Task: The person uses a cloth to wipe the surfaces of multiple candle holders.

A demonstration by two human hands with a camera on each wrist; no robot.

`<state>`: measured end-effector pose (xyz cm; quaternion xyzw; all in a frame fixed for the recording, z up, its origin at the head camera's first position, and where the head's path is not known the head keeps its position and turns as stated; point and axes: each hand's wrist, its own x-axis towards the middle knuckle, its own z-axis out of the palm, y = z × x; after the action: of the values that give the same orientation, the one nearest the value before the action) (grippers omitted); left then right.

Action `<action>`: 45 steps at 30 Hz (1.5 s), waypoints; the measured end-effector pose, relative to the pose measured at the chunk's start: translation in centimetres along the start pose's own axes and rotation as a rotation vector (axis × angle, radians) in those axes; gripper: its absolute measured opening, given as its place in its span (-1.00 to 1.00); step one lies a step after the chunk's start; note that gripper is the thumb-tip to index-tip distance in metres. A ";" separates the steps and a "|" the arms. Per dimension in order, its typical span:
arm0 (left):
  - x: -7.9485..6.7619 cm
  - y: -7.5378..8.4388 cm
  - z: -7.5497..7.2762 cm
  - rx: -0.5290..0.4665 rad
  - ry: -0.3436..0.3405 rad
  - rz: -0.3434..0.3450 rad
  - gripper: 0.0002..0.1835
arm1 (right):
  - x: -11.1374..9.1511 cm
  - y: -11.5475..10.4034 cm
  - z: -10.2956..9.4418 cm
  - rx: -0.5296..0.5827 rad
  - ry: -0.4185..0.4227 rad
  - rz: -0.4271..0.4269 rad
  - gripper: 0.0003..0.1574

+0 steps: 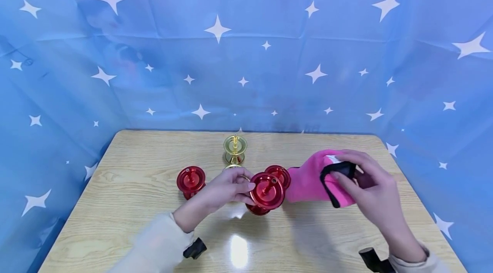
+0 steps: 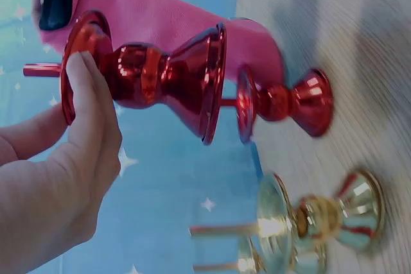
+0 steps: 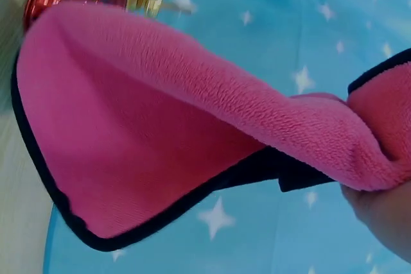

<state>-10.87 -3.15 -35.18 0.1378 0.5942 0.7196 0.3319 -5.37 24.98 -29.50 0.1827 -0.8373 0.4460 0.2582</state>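
My left hand [image 1: 225, 189] pinches the dish rim of a red metallic candle holder [image 1: 267, 191], thumb on one side and fingers on the other. In the left wrist view the held candle holder [image 2: 144, 75] shows a thin spike, a rounded stem and a flared base, raised off the table. My right hand [image 1: 375, 194] grips a pink cloth [image 1: 308, 181] with black edging, bunched at the top and hanging down to the left. In the right wrist view the cloth [image 3: 148, 120] spreads out below the fingers.
Behind the held one stands another red candle holder [image 1: 280, 174], partly hidden. A third red one [image 1: 191, 179] is left of my left wrist. Gold candle holders [image 1: 235, 146] stand farther back, one mostly covered by my hand. A blue starred curtain [image 1: 246, 59] surrounds the wooden table [image 1: 127, 179].
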 end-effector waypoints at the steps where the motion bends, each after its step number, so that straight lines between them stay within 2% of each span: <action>1: 0.1 0.1 0.3 -0.012 -0.004 0.007 -0.79 | -0.1 -0.3 0.5 -0.017 -0.008 -0.012 -0.45; 8: 0.4 0.8 2.1 -0.032 -0.009 0.032 -0.80 | -0.6 -1.3 3.7 0.016 -0.060 -0.103 -0.44; 14: 0.3 1.2 2.8 -0.013 -0.008 0.031 -0.81 | -1.4 -1.0 5.0 0.024 -0.148 -0.063 -0.44; 21: 0.3 0.8 3.1 -0.006 0.024 0.036 -0.86 | -2.1 0.1 5.6 -0.009 -0.257 -0.083 -0.17; 25: 0.4 0.4 3.3 0.005 0.026 0.060 -0.88 | -2.6 0.6 6.3 -0.012 -0.250 -0.093 -0.13; 29: 0.5 0.1 3.5 0.037 0.019 0.082 -0.90 | -3.0 0.9 7.2 -0.046 -0.200 -0.143 -0.18; 32: 0.5 -0.2 3.6 0.048 0.027 0.080 -0.92 | -3.2 1.1 7.7 -0.051 -0.183 -0.149 -0.25; 38: 0.6 -0.5 3.8 0.022 0.070 0.044 -0.89 | -3.5 1.2 8.0 0.044 -0.181 -0.067 -0.43; 42: 0.8 -0.8 3.9 -0.007 0.116 0.014 -0.89 | -3.6 1.4 8.0 0.087 -0.162 -0.029 -0.47; 45: 0.8 -1.0 3.9 -0.007 0.137 -0.009 -0.91 | -3.6 1.4 7.7 0.088 -0.186 0.023 -0.48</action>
<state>-8.84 0.42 -35.33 0.0843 0.6138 0.7277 0.2943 -5.31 19.50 -36.21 0.2248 -0.8394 0.4661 0.1658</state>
